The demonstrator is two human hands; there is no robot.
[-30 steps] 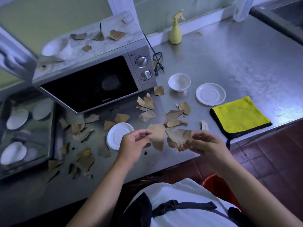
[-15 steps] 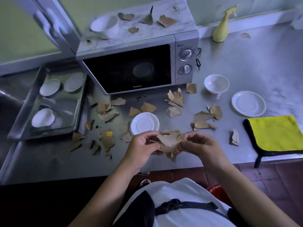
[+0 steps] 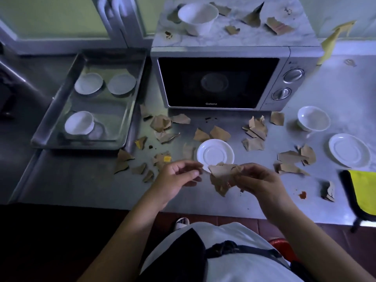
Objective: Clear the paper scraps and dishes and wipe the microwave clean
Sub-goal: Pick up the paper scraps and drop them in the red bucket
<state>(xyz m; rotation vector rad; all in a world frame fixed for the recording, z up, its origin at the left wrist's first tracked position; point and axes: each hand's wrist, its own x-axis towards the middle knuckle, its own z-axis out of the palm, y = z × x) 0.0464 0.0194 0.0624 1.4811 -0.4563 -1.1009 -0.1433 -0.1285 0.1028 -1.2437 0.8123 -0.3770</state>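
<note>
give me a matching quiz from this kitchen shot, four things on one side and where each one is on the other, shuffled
Things
1. big bowl
2. tray
3. yellow cloth
4. held scraps

Places
a. left of the microwave
b. in the right hand
c. on top of the microwave
d. at the right edge of the counter

Pairs: 1-c, 2-a, 3-d, 4-b

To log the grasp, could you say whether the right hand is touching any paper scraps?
Touching: the head view shows the right hand pinching several paper scraps.
</note>
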